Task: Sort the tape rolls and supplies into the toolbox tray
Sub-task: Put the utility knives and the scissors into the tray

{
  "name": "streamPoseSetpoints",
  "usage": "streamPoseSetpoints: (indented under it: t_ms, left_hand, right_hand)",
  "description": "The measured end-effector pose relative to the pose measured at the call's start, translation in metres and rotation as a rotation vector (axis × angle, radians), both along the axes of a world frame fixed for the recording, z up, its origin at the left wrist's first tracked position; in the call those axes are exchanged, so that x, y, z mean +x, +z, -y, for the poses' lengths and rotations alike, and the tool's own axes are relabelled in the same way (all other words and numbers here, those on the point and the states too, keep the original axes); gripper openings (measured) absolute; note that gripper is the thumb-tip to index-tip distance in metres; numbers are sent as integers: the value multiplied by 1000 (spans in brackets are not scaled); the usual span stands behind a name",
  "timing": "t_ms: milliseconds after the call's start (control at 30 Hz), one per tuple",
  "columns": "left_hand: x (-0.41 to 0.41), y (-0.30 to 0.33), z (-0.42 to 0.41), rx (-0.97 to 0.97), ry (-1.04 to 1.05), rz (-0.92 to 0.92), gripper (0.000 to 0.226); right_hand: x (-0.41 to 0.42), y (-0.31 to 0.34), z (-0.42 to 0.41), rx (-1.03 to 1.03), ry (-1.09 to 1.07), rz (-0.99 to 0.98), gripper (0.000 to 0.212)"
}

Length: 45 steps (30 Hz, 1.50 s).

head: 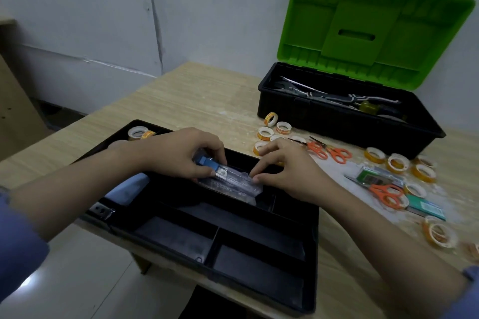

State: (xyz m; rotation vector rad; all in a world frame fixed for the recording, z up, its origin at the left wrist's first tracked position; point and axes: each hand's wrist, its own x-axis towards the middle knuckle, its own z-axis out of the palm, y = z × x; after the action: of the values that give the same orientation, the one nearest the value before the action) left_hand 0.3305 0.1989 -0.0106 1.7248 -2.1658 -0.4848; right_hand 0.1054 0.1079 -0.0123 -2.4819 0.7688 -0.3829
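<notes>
A light wooden table (197,90) runs from the middle of the frame down to the lower right, and at the upper right stands a black toolbox (344,116) with its green lid (368,31) raised against the wall, dark-handled tools lying inside it. In the lower centre lies the black toolbox tray (309,246), its near compartments bare and its far left corner holding two tape rolls (138,132). Over the long middle compartment of the tray both hands meet on a clear plastic packet (230,185) with a blue item at its left end. The left hand (181,153) has its fingers curled down over the blue end, thumb and fingertips gripping it; the right hand (290,171) pinches the packet's right end between thumb and bent fingertips. Whether the packet touches the tray floor cannot be told. To the right of the tray, in the middle right of the frame, loose tape rolls (396,163) are scattered on the table, more of them clustered just beyond the right hand near the toolbox. Among them lie orange-handled scissors (334,153), a second orange pair (388,195) lower right, and small green packets (370,176) beside that pair
</notes>
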Motion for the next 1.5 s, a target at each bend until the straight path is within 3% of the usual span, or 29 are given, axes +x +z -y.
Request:
streamPoseSetpoints:
  t_ms: [200, 333, 500, 600, 667, 767, 1000, 1200, 1333, 1500]
  left_hand:
    - [-2, 0, -3, -111, 3, 187, 33]
    - [0, 2, -4, -116, 31, 198, 26]
    - [1, 4, -6, -111, 22, 187, 45]
    - [-4, 10, -5, -104, 20, 127, 47]
    - [-12, 16, -1, -117, 7, 110, 34]
    - [-32, 24, 10, -152, -34, 115, 22]
    - [-93, 39, 43, -192, -145, 108, 21]
    - [-146, 47, 63, -263, -239, -3, 30]
    - [-180, 50, 65, -170, -322, -84, 26]
    - [-185, 48, 67, -44, -335, -76, 7]
  right_hand:
    - [1, -5, -1, -48, -1, -22, 6]
    - [-6, 1, -3, -66, 24, -25, 9]
    - [-69, 34, 19, -141, -185, 78, 10]
    - [-120, 41, 38, -206, -334, -172, 4]
    - [-144, 33, 45, -255, -409, -351, 6]
    - [-162, 13, 48, -235, -468, -436, 16]
    - [-166, -4, 46, -232, -498, -165, 27]
    - [-165, 30, 2, -232, -417, 177, 28]
    - [-160, 36, -26, -229, -365, 359, 37]
    - [-167, 14, -23, 75, -394, 527, 26]
